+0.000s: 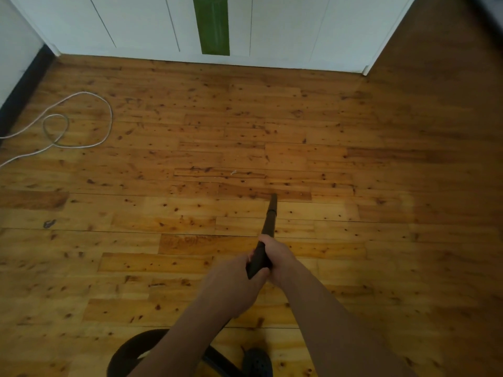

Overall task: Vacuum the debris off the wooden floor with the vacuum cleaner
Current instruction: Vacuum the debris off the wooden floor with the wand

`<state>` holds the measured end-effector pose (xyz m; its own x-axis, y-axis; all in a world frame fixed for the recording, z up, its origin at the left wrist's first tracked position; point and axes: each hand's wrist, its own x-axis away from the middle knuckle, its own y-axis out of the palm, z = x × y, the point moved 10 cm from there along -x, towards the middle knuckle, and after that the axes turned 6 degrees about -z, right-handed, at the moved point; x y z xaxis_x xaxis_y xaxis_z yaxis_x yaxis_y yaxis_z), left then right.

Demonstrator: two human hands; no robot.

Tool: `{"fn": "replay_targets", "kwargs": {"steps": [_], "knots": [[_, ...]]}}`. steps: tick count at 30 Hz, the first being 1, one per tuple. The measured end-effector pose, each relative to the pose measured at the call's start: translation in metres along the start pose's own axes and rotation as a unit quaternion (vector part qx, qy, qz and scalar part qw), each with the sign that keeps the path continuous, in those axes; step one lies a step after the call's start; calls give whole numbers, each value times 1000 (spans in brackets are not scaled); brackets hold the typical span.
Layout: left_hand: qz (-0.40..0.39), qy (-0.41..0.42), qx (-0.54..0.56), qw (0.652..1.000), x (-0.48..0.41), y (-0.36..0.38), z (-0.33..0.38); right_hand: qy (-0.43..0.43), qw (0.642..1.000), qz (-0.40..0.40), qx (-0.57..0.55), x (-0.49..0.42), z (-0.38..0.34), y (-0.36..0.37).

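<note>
One wand (269,221) in left hand (234,281), right hand (279,255)

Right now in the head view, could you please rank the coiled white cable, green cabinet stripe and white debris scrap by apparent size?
Largest: coiled white cable, widest spread.
Then: green cabinet stripe, though farther away and cropped.
Smallest: white debris scrap.

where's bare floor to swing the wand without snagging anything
Free: the wooden floor ahead and right of the wand tip, up to the white cabinet. Crowded: far left by the looped white cable, and near the feet by the hose and shoe.
</note>
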<state>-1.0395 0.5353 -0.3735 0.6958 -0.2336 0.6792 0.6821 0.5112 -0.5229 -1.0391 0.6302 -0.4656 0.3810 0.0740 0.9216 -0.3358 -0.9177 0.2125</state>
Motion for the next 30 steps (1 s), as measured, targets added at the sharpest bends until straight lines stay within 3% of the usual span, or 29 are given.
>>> {"fn": "replay_targets", "kwargs": {"steps": [16,30], "knots": [[-38,22,-83,996,-32,34,70,1,995,4,-102,-4,-26,-78],[-57,-37,-25,997,-27,-10,39,38,998,-54,14,-11,-30,-3]]}}
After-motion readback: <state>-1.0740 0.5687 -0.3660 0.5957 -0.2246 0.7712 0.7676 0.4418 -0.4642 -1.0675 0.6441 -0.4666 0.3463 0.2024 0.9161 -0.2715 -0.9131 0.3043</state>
